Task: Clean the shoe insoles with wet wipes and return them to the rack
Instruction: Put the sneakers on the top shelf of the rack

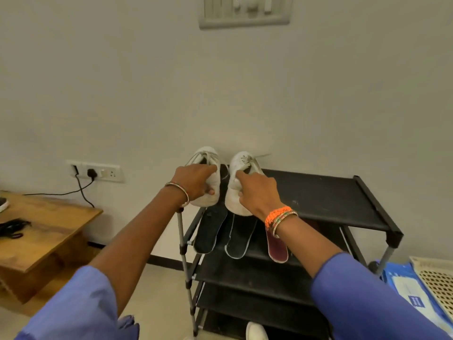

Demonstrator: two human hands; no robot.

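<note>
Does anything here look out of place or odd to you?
Yes: three loose insoles lie on the rack's second shelf, sticking out over its front edge. Two are black, one maroon. The left hand and right hand each grip a white shoe.

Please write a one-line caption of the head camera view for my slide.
Left hand and right hand each grip a white shoe on the black rack.

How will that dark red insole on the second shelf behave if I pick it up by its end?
The dark red insole looks thin and flat, so it will probably flex and droop. It seems light. Its end overhangs the shelf edge, so a nudge might tip it off.
</note>
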